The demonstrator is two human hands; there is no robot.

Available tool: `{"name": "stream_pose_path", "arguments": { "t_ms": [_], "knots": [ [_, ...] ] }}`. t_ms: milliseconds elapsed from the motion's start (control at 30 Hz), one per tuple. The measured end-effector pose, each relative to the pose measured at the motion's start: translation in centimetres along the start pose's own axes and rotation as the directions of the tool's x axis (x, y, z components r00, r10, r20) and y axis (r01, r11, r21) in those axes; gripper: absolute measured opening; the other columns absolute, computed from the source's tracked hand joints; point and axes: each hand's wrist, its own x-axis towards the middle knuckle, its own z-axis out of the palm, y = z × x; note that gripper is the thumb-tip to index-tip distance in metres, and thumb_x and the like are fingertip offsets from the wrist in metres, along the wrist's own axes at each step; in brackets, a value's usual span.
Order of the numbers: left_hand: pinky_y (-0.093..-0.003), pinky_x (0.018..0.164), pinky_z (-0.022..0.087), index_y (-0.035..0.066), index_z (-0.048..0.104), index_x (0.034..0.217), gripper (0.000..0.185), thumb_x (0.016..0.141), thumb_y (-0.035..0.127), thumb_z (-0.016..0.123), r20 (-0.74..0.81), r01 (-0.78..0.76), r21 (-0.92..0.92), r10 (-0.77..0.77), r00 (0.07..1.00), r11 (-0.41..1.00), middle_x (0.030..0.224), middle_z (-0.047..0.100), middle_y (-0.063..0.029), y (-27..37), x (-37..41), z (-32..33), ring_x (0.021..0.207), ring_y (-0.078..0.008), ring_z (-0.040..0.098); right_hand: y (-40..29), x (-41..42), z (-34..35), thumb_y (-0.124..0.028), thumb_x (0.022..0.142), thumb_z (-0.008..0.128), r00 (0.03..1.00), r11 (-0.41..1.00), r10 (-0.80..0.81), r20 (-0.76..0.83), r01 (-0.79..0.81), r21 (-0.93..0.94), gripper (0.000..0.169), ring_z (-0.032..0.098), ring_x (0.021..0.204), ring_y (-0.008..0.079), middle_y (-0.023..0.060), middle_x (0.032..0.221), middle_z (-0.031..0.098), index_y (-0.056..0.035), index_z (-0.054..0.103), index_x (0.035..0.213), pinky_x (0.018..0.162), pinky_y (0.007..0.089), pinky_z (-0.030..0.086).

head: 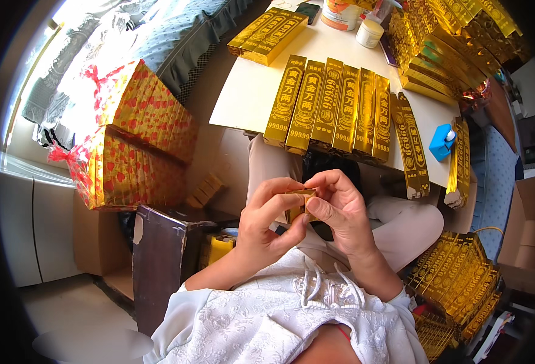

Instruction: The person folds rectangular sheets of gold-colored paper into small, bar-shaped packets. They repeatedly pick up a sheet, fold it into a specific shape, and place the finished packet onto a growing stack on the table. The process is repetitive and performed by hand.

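Between both hands, above my lap, is a small gold foil paper box (300, 205), seen mostly from its end and partly covered by fingers. My left hand (272, 214) grips it from the left with thumb and fingers. On its other side, my right hand (340, 209) pinches the box's upper right edge. Just beyond the hands, a row of several long gold paper boxes (324, 107) with printed characters lies side by side at the edge of the white table (240, 98). Flat folded gold box sleeves (410, 145) rest to their right.
A blue bottle (442, 142) stands at the table's right. Farther back are stacked gold boxes (267, 34), a white jar (369, 33) and a large gold pile (444, 59). Wrapped bundles (147, 141) stand left, beside a dark box (158, 264). More gold sleeves (458, 277) lie low right.
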Motion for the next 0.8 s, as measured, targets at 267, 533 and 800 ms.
{"name": "stream_pose_path", "arguments": {
  "t_ms": [267, 533, 800],
  "knots": [
    [-0.0352, 0.095, 0.053, 0.000, 0.061, 0.125, 0.063, 0.074, 0.022, 0.090, 0.065, 0.181, -0.145, -0.173, 0.983, 0.973, 0.123, 0.069, -0.0155, -0.6, -1.0, 0.2, 0.113, -0.0269, 0.068, -1.0, -0.4, -1.0, -0.002, 0.093, 0.071, 0.999, 0.985, 0.041, 0.017, -0.038, -0.165, 0.016, 0.056, 0.085, 0.0015, -0.0031, 0.093, 0.059, -0.0062, 0.058, 0.101, 0.076, 0.0181, 0.048],
    [-0.0372, 0.100, 0.051, -0.004, 0.059, 0.125, 0.070, 0.073, 0.029, 0.090, 0.104, 0.116, -0.075, -0.108, 0.989, 0.990, 0.124, 0.069, -0.0189, -0.9, -1.1, 0.5, 0.118, -0.0290, 0.066, -0.7, -0.6, -1.8, 0.003, 0.090, 0.070, 0.999, 0.956, -0.049, 0.021, 0.053, -0.287, 0.013, 0.053, 0.083, 0.0002, -0.0038, 0.091, 0.055, -0.0052, 0.059, 0.093, 0.070, 0.0177, 0.046],
    [-0.0368, 0.097, 0.054, -0.005, 0.060, 0.125, 0.072, 0.071, 0.032, 0.090, 0.095, 0.077, -0.079, -0.069, 0.993, 0.994, 0.124, 0.069, -0.0194, -1.2, -1.1, 0.6, 0.116, -0.0302, 0.068, -0.9, -0.5, -2.0, 0.005, 0.087, 0.071, 0.992, 0.902, -0.108, 0.070, 0.127, -0.411, 0.014, 0.048, 0.077, 0.0008, -0.0032, 0.091, 0.048, -0.0029, 0.060, 0.084, 0.066, 0.0176, 0.042]
  ]
}}
